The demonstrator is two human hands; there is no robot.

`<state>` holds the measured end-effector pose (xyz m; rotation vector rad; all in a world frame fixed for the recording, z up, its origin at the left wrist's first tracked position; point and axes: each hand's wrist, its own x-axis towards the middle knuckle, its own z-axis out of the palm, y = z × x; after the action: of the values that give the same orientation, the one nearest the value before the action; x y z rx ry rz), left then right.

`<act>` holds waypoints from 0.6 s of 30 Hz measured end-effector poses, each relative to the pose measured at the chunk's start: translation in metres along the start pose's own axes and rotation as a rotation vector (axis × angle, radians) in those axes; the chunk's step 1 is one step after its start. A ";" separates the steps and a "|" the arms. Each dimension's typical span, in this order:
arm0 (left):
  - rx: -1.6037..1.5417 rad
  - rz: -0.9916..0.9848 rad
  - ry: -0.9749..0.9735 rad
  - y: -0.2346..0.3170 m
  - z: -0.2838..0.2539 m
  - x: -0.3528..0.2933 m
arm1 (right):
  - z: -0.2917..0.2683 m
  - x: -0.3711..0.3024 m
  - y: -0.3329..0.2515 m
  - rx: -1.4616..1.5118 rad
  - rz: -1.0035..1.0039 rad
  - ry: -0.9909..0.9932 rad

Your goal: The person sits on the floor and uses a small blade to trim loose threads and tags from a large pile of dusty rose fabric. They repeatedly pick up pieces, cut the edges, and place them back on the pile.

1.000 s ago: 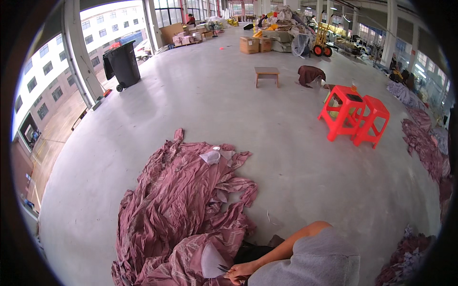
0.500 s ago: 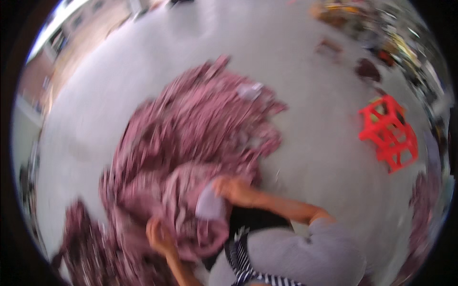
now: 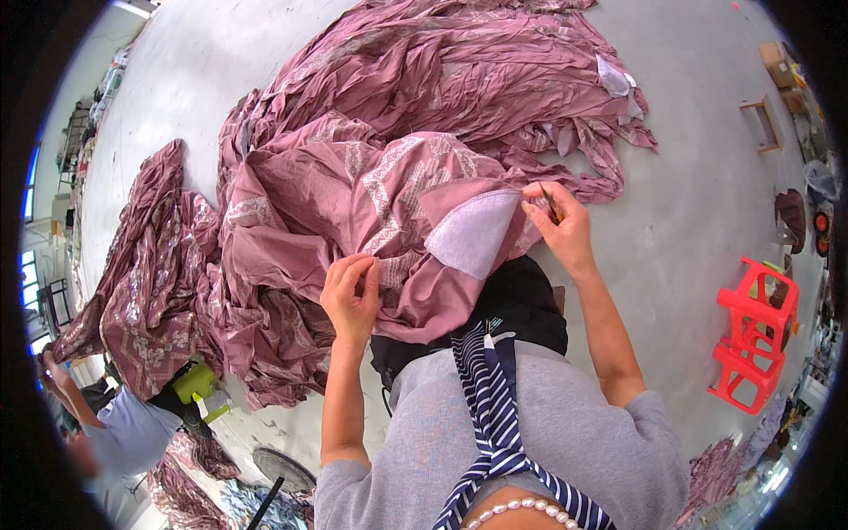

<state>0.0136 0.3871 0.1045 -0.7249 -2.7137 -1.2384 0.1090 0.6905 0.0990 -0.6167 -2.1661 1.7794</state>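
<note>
Out in front went both bare forearms (image 3: 343, 402), bent at the elbow, and what a contrast! The left one ran almost straight ahead, its wrist (image 3: 352, 340) in line, while the left hand (image 3: 349, 299) curled inward, thumb (image 3: 371, 278) and forefinger meeting at the tips in a neat pinch, the other fingers rounded behind. Across on the far side, the right forearm slanted forward and inward, and there was the right hand (image 3: 564, 228), farther out than its partner, knuckles up! Its forefinger and thumb pointed leftward, tips close, the remaining fingers folded toward the palm. Well apart they stood, those two hands.
</note>
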 end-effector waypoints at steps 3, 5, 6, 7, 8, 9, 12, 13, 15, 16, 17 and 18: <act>0.025 0.145 0.061 0.015 0.010 0.019 | 0.004 0.014 0.012 -0.028 -0.133 0.013; -0.015 0.193 0.011 0.034 0.020 0.038 | 0.006 0.021 0.013 0.024 -0.080 0.059; -0.036 0.216 -0.010 0.041 0.028 0.047 | 0.006 0.024 0.011 0.081 -0.009 0.090; -0.017 0.242 -0.048 0.045 0.039 0.056 | 0.004 0.028 0.009 0.139 0.063 0.121; -0.005 0.272 -0.089 0.051 0.053 0.065 | 0.001 0.031 0.014 0.132 0.059 0.122; 0.016 0.289 -0.127 0.060 0.064 0.072 | -0.001 0.034 0.025 0.126 0.055 0.119; 0.070 0.344 -0.272 0.084 0.093 0.086 | 0.001 0.037 0.042 0.156 0.162 0.076; 0.080 0.360 -0.335 0.085 0.102 0.087 | 0.000 0.036 0.048 0.178 0.200 0.007; 0.104 0.377 -0.385 0.079 0.111 0.086 | 0.000 0.033 0.050 0.171 0.336 -0.053; 0.037 0.282 -0.362 0.074 0.110 0.087 | -0.003 0.031 0.048 0.225 0.329 -0.030; -0.025 0.180 -0.341 0.066 0.106 0.085 | -0.005 0.026 0.045 0.282 0.328 -0.011; -0.085 0.077 -0.318 0.060 0.101 0.084 | -0.007 0.024 0.041 0.339 0.327 0.007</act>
<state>-0.0217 0.5271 0.0999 -1.1132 -2.8546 -1.3293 0.0978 0.7144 0.0587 -0.9252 -1.7723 2.2381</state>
